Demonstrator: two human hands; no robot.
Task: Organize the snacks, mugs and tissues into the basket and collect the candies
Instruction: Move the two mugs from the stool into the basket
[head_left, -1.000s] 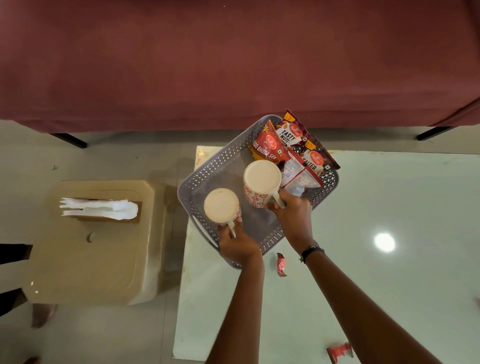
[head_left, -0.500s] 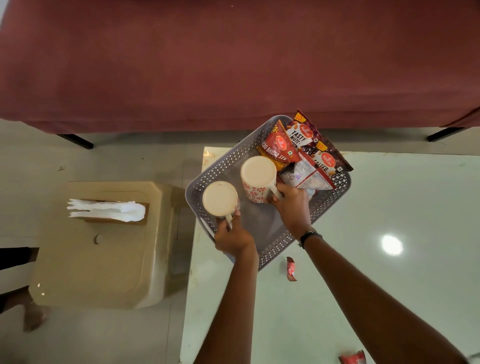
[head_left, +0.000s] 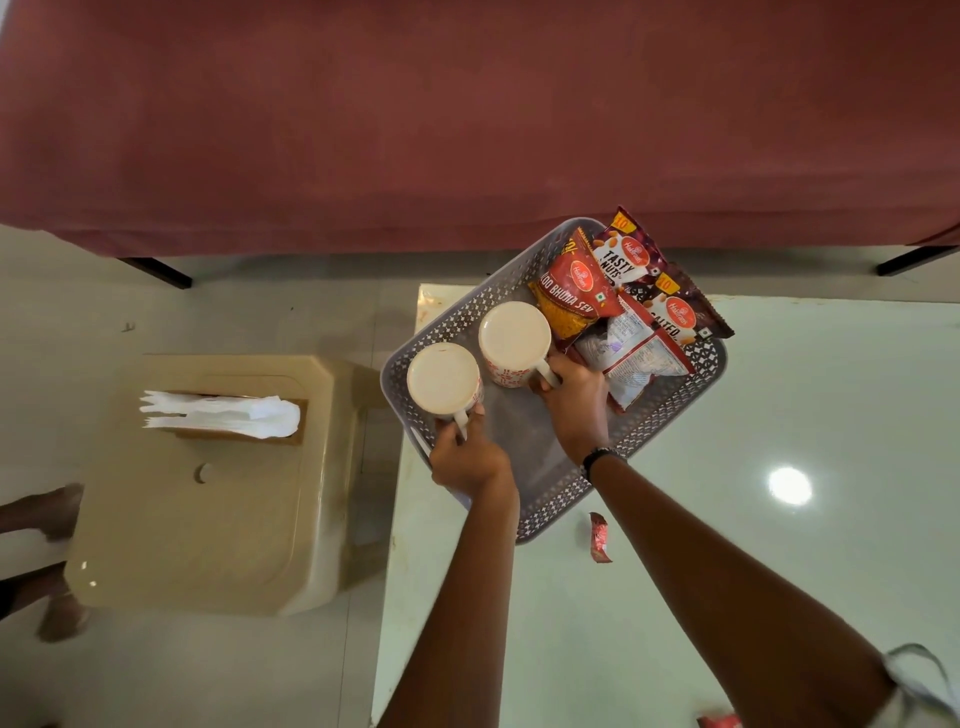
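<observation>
A grey perforated basket (head_left: 670, 402) sits on the far left corner of the pale table. Inside it stand two white mugs with red patterns. My left hand (head_left: 467, 457) grips the handle of the left mug (head_left: 442, 379). My right hand (head_left: 576, 400) grips the handle of the right mug (head_left: 514, 338). Several snack packets (head_left: 618, 306) are piled at the basket's far right end. A red candy (head_left: 599, 537) lies on the table just beside the basket's near corner. Another red candy (head_left: 719, 721) shows at the bottom edge. White tissues (head_left: 223, 413) sit in a holder on the stool.
A beige plastic stool (head_left: 208, 519) stands left of the table on the tiled floor. A maroon sofa (head_left: 467, 114) fills the far side. Someone's feet (head_left: 47, 561) show at the left edge. The table (head_left: 779, 519) extends to the right.
Both mugs have gone a little farther into the basket toward its far left side, with my hands still on their handles. The camera view shifted slightly left.
</observation>
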